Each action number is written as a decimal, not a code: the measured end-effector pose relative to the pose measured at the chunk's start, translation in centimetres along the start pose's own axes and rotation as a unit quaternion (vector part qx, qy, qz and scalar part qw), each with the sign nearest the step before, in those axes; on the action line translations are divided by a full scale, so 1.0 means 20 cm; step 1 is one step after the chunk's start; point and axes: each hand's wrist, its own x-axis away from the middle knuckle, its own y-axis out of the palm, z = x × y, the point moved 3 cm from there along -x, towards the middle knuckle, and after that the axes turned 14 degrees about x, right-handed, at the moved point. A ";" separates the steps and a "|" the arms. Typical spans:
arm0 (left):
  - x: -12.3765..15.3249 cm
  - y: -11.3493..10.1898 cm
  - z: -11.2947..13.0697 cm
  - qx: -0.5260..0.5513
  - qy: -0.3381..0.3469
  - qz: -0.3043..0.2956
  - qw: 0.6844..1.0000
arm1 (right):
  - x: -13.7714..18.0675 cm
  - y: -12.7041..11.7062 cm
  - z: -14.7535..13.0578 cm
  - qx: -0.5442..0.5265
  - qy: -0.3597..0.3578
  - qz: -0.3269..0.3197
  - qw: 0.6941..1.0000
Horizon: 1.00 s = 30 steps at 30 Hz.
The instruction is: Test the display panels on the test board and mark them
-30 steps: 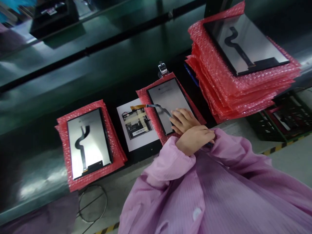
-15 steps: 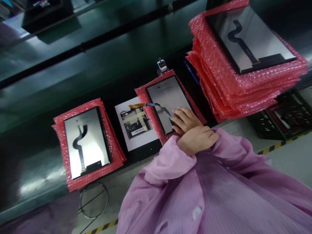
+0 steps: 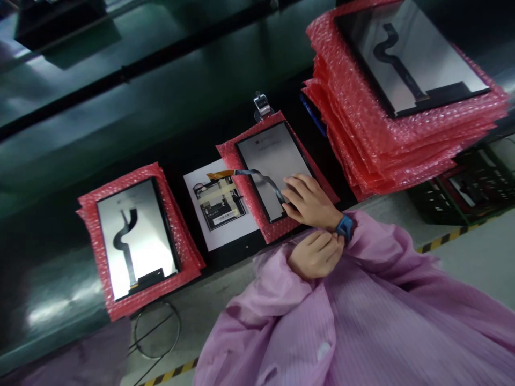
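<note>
My right hand [image 3: 308,201] lies with its fingers spread flat on the lower corner of a display panel [image 3: 269,153], beside the panel's dark flex cable [image 3: 257,174]. The panel rests face down on a red bubble-wrap sheet [image 3: 229,155]. A blue wrist strap [image 3: 345,228] shows on my right wrist. My left hand [image 3: 316,253] is crossed under it, with curled fingers pinched at the strap and the purple sleeve cuff. The cable's tip reaches toward a circuit board [image 3: 217,201] on a white card.
Another panel [image 3: 137,236] on red bubble wrap lies to the left. A tall stack of bubble-wrapped panels [image 3: 382,145] stands at the right, with a black crate [image 3: 475,187] beside it. A metal clip [image 3: 261,102] sits behind the middle panel. A wire loop [image 3: 156,332] lies below the bench edge.
My left hand has slid off the top of my right wrist toward me, and the blue wrist strap now shows. My right hand stays on the panel.
</note>
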 end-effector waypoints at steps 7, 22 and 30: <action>-0.07 0.11 0.10 -0.092 -0.096 0.108 0.985 | 0.00 0.00 0.00 0.008 0.015 0.007 1.000; -0.14 0.03 0.20 -0.135 -0.123 0.273 0.945 | 0.00 -0.01 0.00 0.056 0.021 0.038 0.997; -0.19 0.01 0.21 -0.176 -0.152 0.271 0.934 | 0.01 -0.03 0.00 0.070 0.020 0.075 0.995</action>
